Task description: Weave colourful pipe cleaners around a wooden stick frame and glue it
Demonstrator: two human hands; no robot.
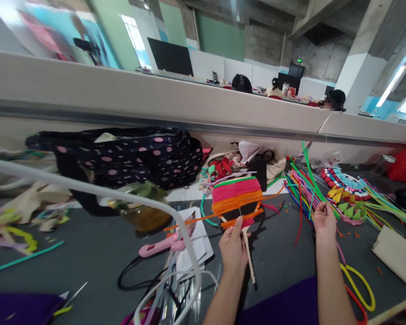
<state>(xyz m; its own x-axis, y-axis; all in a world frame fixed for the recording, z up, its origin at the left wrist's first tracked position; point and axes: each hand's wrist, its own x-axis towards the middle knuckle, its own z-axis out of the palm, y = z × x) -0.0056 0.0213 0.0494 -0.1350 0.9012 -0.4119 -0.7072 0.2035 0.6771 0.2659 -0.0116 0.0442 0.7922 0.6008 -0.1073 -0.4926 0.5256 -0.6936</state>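
My left hand (pixel 235 246) is closed around the lower edge of a small fan-shaped piece (pixel 237 194), its thumb pressed on the front. Pink and orange bands cross this piece, with green along its top and a dark gap near the bottom. A pale stick (pixel 249 257) hangs down below it, and orange ends poke out at both sides. To the right, my right hand (pixel 325 221) pinches green pipe cleaners (pixel 311 174) that rise above the fingers. Beside and behind that hand lies a bundle of many-coloured pipe cleaners (pixel 296 185).
A pink glue gun (pixel 160 246) with a black cord lies left of my hands. A white tube (pixel 122 184) arches across the left foreground. Behind are a dark patterned bag (pixel 131 155), an amber jar (pixel 144 207) and a low partition (pixel 189 104). People sit beyond it.
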